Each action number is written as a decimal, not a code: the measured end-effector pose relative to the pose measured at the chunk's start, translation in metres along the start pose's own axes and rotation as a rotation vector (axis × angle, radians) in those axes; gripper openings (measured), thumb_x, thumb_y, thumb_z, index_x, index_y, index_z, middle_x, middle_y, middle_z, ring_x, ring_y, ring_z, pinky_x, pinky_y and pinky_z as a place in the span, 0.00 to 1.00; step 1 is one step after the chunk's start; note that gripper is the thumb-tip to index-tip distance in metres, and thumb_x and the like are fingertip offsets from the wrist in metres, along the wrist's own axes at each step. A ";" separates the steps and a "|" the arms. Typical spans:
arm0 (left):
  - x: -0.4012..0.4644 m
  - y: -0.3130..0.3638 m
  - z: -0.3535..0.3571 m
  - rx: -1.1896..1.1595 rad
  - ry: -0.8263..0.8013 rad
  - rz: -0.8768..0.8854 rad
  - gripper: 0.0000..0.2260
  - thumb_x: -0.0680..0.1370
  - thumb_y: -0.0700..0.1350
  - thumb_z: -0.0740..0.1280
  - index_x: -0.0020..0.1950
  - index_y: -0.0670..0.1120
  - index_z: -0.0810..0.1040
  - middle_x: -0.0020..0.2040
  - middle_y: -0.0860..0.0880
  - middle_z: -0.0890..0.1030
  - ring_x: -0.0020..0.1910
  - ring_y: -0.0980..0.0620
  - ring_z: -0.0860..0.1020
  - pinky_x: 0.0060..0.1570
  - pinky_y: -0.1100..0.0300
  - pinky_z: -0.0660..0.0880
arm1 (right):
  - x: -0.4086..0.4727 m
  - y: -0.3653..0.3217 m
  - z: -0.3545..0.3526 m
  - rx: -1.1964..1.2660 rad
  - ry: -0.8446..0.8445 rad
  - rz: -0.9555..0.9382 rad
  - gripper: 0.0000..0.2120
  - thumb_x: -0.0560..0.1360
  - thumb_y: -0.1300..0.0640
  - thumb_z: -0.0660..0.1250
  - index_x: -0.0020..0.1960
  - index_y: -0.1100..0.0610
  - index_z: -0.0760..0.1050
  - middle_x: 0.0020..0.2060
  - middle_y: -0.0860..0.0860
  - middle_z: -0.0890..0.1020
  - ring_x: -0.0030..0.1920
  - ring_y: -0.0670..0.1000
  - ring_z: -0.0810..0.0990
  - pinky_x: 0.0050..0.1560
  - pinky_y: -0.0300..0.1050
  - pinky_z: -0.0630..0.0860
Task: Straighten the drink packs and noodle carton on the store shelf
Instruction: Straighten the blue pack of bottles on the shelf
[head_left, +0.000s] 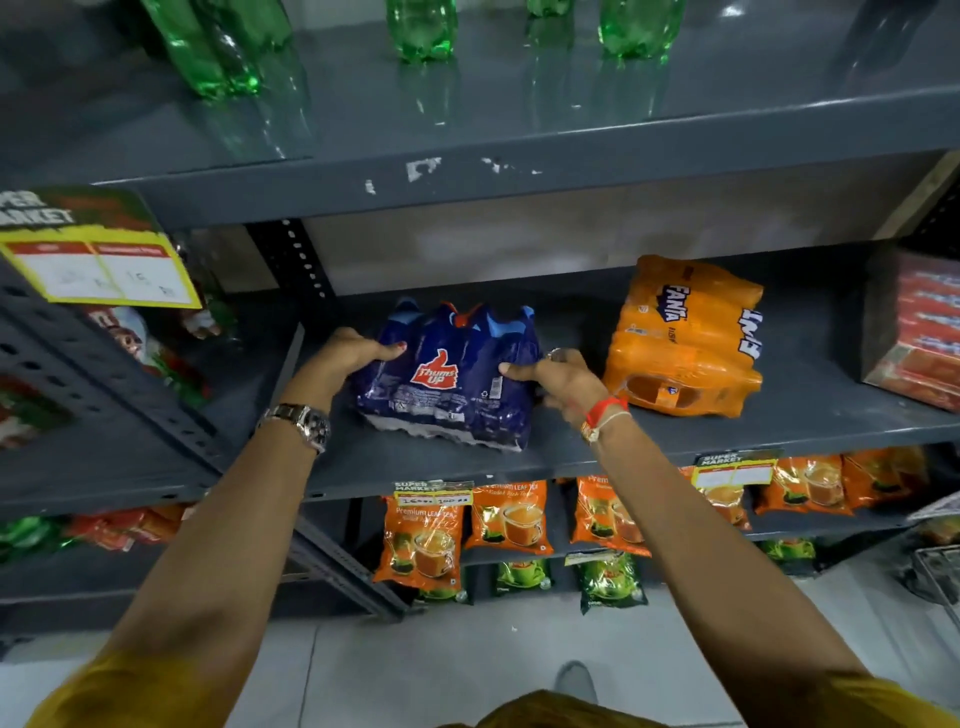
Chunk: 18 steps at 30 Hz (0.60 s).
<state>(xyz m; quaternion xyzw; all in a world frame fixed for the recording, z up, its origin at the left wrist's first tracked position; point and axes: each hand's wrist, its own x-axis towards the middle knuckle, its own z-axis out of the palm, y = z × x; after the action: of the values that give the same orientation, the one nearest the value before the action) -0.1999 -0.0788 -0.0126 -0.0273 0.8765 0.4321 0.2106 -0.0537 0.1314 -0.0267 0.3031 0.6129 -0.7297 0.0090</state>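
Note:
A dark blue Thums Up drink pack (449, 379) lies on the grey middle shelf (571, 447), turned slightly askew. My left hand (345, 356) grips its left side and my right hand (558, 376) grips its right side. To the right, an orange Fanta drink pack (685, 338) sits at an angle on the same shelf, apart from my hands. At the far right edge stands a red noodle carton (914, 332), partly cut off by the frame.
Green bottles (421, 31) stand on the shelf above. Orange tea packets (423, 535) and green packets (610, 579) fill the lower shelves. A yellow price tag (98, 270) hangs at left on the neighbouring rack. A wire basket (940, 571) shows at lower right.

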 end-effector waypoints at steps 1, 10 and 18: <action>-0.003 -0.004 -0.001 -0.066 0.034 0.008 0.24 0.67 0.46 0.76 0.57 0.34 0.75 0.56 0.37 0.80 0.51 0.42 0.80 0.55 0.50 0.77 | 0.002 -0.001 0.000 -0.019 -0.021 -0.030 0.25 0.65 0.63 0.77 0.58 0.63 0.69 0.51 0.57 0.81 0.50 0.56 0.81 0.47 0.49 0.81; -0.043 -0.041 0.022 -0.460 0.334 0.212 0.13 0.67 0.36 0.74 0.50 0.40 0.79 0.47 0.40 0.82 0.43 0.46 0.80 0.48 0.50 0.80 | 0.008 0.009 -0.002 -0.319 -0.055 -0.445 0.31 0.67 0.65 0.76 0.67 0.63 0.69 0.65 0.61 0.73 0.65 0.58 0.74 0.65 0.55 0.74; -0.059 -0.078 0.047 -0.378 0.385 0.339 0.19 0.69 0.35 0.72 0.59 0.34 0.74 0.58 0.36 0.79 0.57 0.42 0.79 0.55 0.48 0.77 | 0.007 0.043 -0.004 -0.298 -0.065 -0.473 0.33 0.70 0.66 0.72 0.72 0.60 0.64 0.68 0.56 0.70 0.67 0.51 0.70 0.65 0.45 0.72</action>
<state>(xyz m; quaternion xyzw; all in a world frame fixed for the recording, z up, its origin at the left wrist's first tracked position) -0.1117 -0.0992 -0.0729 -0.0009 0.7965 0.6031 -0.0429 -0.0418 0.1266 -0.0685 0.1234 0.7665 -0.6226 -0.0977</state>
